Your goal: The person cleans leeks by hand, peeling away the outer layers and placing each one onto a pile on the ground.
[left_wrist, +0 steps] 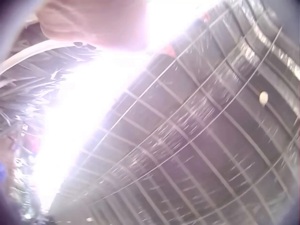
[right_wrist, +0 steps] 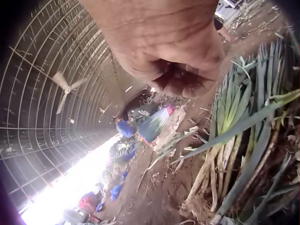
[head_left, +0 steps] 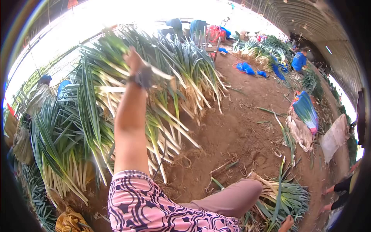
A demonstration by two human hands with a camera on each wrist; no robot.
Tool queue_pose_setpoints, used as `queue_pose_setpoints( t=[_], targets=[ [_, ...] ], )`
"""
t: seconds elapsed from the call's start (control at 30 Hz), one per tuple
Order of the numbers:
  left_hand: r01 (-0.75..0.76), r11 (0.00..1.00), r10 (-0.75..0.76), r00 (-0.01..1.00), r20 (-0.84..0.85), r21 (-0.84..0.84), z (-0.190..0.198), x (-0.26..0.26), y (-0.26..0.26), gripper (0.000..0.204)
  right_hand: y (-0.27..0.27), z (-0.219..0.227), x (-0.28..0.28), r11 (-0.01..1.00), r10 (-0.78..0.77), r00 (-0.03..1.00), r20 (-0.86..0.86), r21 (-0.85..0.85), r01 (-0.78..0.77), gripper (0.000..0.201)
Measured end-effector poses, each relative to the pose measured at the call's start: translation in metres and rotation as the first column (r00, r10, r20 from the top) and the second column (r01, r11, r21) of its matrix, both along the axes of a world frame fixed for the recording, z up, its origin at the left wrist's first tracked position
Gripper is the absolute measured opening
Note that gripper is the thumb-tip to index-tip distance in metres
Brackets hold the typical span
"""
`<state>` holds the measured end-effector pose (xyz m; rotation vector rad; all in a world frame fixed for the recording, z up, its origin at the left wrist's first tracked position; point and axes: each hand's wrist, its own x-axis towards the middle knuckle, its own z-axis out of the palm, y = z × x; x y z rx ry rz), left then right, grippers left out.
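Note:
In the head view my left hand (head_left: 134, 62) grips a leek (head_left: 160, 73) over the big heap of leeks (head_left: 100, 77); its pale stem and root end show beside the wrist, its leaves blurred above. The left wrist view shows the back of the hand (left_wrist: 93, 23) and a pale stalk (left_wrist: 28, 55) next to it. My right hand (head_left: 286, 224) is low at the right, by a smaller pile of leeks (head_left: 290, 197). Seen from the right wrist, that hand (right_wrist: 164, 51) has loosely curled fingers, with nothing visible in them, beside the leeks (right_wrist: 234, 126).
A wrapped leek bundle (head_left: 305, 112) lies on sacking (head_left: 299, 129) at the right. Blue netting (head_left: 245, 68) is on the soil floor (head_left: 239, 116). Farther back a person in blue (head_left: 298, 61) is low by more leeks. Another person's arms (head_left: 332, 189) show at the right edge.

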<state>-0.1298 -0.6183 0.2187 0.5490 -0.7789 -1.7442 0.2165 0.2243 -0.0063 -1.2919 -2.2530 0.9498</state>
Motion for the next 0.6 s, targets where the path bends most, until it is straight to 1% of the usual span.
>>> queue_pose_setpoints(
  t=[0.03,0.07,0.1,0.13,0.17,0.2,0.23,0.27,0.3,0.33,0.37,0.4,0.43,0.47,0.5,0.53,0.57,0.6],
  targets=[
    [0.146,0.989,-0.146,0.989,0.031,-0.025,-0.044,-0.015,-0.003,0.021,0.006,-0.015,-0.007,0.994,-0.054,0.998,-0.037,-0.099,0.05,0.029],
    [0.33,0.942,-0.325,0.942,0.083,-0.053,-0.07,-0.009,0.029,0.021,0.014,-0.036,-0.017,0.975,-0.113,0.991,-0.067,-0.198,0.098,0.021],
    [0.435,0.899,-0.423,0.894,0.147,-0.054,-0.133,-0.034,0.029,0.012,0.022,-0.058,-0.022,0.943,-0.186,0.979,-0.087,-0.294,0.153,0.021],
    [0.564,0.825,-0.544,0.813,0.205,-0.047,-0.196,-0.066,0.049,0.007,0.062,-0.107,-0.019,0.974,0.029,0.976,-0.217,-0.215,-0.077,0.021],
    [0.699,0.715,-0.685,0.693,0.226,0.023,-0.229,-0.076,0.085,0.008,0.033,-0.086,-0.019,0.981,0.154,0.986,-0.065,-0.104,-0.16,0.023],
    [0.812,0.573,-0.813,0.545,0.204,0.112,-0.256,-0.067,0.122,0.009,-0.012,-0.051,-0.025,0.966,0.255,0.963,0.087,0.007,-0.257,0.03],
    [0.896,0.411,-0.908,0.387,0.16,0.167,-0.282,-0.068,0.168,0.01,0.013,-0.085,-0.021,0.899,0.338,0.904,0.263,0.193,-0.392,0.027],
    [0.944,0.263,-0.963,0.244,0.112,0.201,-0.302,-0.073,0.219,0.011,0.039,-0.115,-0.018,0.774,0.348,0.835,0.426,0.371,-0.512,0.026],
    [0.967,0.132,-0.99,0.119,0.071,0.218,-0.316,-0.077,0.26,0.012,0.025,-0.11,-0.012,0.618,0.479,0.821,0.31,0.545,-0.566,0.025],
    [0.929,0.17,-0.982,0.132,0.135,0.329,-0.315,-0.078,0.306,0.012,-0.019,-0.059,-0.006,0.739,0.57,0.82,0.057,0.401,-0.541,0.025],
    [0.946,0.095,-0.981,0.037,0.189,0.309,-0.295,-0.062,0.352,0.013,-0.024,-0.07,-0.008,0.907,0.416,0.898,-0.144,-0.002,-0.42,0.026],
    [0.956,0.047,-0.973,-0.022,0.232,0.289,-0.278,-0.046,0.398,0.013,-0.04,-0.049,-0.01,0.901,0.429,0.895,-0.12,-0.012,-0.433,0.027],
    [0.951,-0.025,-0.949,-0.119,0.291,0.308,-0.268,-0.038,0.437,0.013,-0.045,-0.044,-0.003,0.899,0.43,0.894,-0.126,-0.031,-0.437,0.023],
    [0.955,-0.108,-0.933,-0.193,0.302,0.276,-0.254,-0.023,0.475,0.015,-0.054,-0.033,0.002,0.885,0.435,0.879,-0.195,-0.087,-0.457,0.025],
    [0.951,-0.177,-0.913,-0.254,0.319,0.252,-0.242,-0.006,0.505,0.017,-0.064,-0.019,0.01,0.896,0.435,0.893,-0.112,-0.046,-0.442,0.026],
    [0.923,-0.282,-0.893,-0.352,0.28,0.261,-0.243,-0.001,0.538,0.02,-0.068,-0.005,0.01,0.896,0.445,0.895,-0.025,0.003,-0.445,0.028],
    [0.886,-0.377,-0.863,-0.442,0.244,0.27,-0.246,0.006,0.566,0.023,-0.07,-0.002,0.01,0.913,0.407,0.913,-0.004,-0.005,-0.407,0.027],
    [0.862,-0.436,-0.817,-0.499,0.288,0.258,-0.235,0.026,0.59,0.027,-0.068,0.0,0.012,0.929,0.37,0.929,0.022,-0.004,-0.37,0.027]
  ],
)
